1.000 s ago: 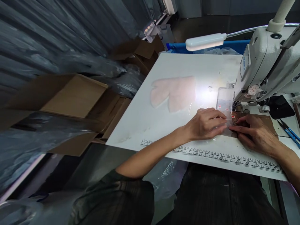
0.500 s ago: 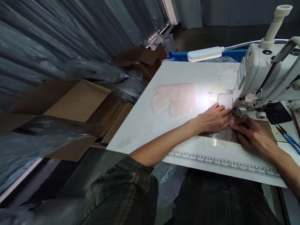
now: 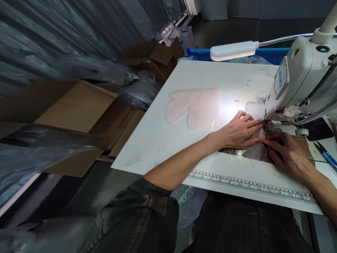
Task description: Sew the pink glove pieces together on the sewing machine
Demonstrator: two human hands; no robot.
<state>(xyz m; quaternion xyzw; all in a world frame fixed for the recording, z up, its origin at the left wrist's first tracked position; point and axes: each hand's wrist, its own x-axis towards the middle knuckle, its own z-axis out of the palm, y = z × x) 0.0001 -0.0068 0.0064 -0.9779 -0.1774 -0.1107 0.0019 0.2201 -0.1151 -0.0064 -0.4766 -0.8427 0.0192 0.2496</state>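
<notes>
My left hand (image 3: pixel 239 130) lies on a piece of sheer, pale fabric (image 3: pixel 254 151), its fingers stretched out toward the needle area of the white sewing machine (image 3: pixel 297 75). Close beside it, my right hand (image 3: pixel 286 154) has bent fingers, and its fingertips grip the fabric's edge. A small white label with a reddish mark (image 3: pixel 262 134) sits between both hands' fingertips, just in front of the presser foot. Brown sheet material (image 3: pixel 302 142) lies beneath the fabric and my right hand. The needle tip is too small to make out.
A pink mitten-shaped fabric piece (image 3: pixel 195 105) lies on the white table (image 3: pixel 147 147), left of my hands. Blue-handled scissors (image 3: pixel 326 154) and a dark flat object (image 3: pixel 319 129) are at the right. A printed ruler (image 3: pixel 250 186) follows the front edge. Cardboard boxes (image 3: pixel 76 105) stand at left.
My left hand's fingers have spread and flattened on the fabric, where they were more bunched before. The right hand keeps nearly the same place by the label. The whole view has shifted slightly.
</notes>
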